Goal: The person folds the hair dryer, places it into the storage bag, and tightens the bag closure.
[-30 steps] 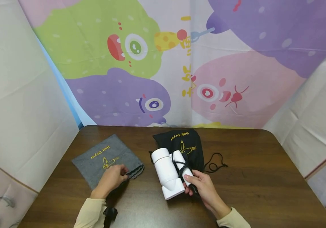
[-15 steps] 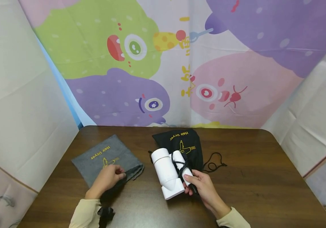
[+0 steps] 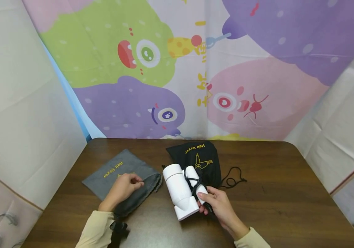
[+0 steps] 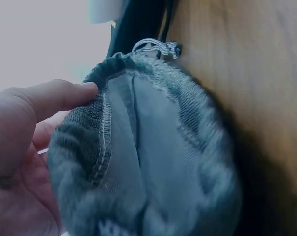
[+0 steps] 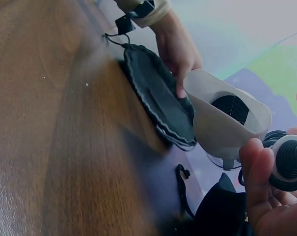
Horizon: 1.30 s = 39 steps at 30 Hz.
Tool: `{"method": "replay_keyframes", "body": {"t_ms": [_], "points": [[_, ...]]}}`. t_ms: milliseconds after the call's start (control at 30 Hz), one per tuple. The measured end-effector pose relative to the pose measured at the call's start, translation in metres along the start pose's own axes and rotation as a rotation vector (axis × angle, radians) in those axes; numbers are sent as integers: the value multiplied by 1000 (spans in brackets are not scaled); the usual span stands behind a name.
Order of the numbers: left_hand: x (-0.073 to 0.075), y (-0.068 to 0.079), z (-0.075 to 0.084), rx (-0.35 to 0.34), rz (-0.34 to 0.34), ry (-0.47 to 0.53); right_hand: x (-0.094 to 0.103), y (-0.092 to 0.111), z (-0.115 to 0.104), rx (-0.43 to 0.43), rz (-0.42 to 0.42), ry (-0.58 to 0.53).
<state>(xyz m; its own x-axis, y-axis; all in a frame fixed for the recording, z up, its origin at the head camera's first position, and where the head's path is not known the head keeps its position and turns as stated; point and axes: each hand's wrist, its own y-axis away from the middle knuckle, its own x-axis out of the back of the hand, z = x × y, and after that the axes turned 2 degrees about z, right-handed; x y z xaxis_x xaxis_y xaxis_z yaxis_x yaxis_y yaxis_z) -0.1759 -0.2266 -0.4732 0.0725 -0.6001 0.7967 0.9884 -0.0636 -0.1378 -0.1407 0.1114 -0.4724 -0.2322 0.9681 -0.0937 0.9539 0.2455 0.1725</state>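
My left hand (image 3: 122,191) pinches the top edge of a grey drawstring pouch (image 3: 102,181) printed "Hair Dryer" in yellow. In the left wrist view the pouch's mouth (image 4: 158,128) gapes wide, with the thumb at its rim and the pale lining showing. My right hand (image 3: 221,208) grips the handle of a white hair dryer (image 3: 177,189), just right of the pouch. Its black cord (image 3: 193,179) is wound about the folded handle. The right wrist view shows the dryer's flat nozzle (image 5: 207,123) beside the pouch opening.
Behind the dryer lies a black drawstring pouch (image 3: 180,151) with the same yellow print, partly covered by the dryer. Its looped drawstring (image 3: 235,177) trails right across the brown table (image 3: 272,193). A cartoon-patterned cloth (image 3: 146,100) hangs at the table's back edge.
The left hand has drawn the grey pouch's upper layer up, and its mouth has spread open. The pouch has shifted slightly right, towards the dryer. The right hand keeps its grip, nearly still.
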Motion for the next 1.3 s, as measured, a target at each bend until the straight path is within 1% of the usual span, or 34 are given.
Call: {"method": "replay_keyframes", "body": {"t_ms": [67, 167, 300, 433, 667, 867, 1033, 1300], "points": [[-1, -2, 3, -15, 4, 4, -2, 0, 0, 3, -2, 9], [-1, -5, 9, -12, 9, 17, -4, 0, 1, 1, 0, 19], [-1, -9, 17, 17, 14, 29, -8, 0, 2, 6, -3, 29], [-1, -12, 24, 28, 22, 27, -10, 1, 3, 13, -8, 40], [-1, -15, 37, -9, 74, 18, -14, 3, 3, 8, -17, 33], [-1, -16, 50, 13, 67, 51, -19, 5, 2, 39, -36, 42], [-2, -17, 57, 31, 66, 80, -22, 5, 3, 26, -26, 54], [-4, -18, 65, 14, 89, 103, -27, 6, 7, 42, -21, 77]]}}
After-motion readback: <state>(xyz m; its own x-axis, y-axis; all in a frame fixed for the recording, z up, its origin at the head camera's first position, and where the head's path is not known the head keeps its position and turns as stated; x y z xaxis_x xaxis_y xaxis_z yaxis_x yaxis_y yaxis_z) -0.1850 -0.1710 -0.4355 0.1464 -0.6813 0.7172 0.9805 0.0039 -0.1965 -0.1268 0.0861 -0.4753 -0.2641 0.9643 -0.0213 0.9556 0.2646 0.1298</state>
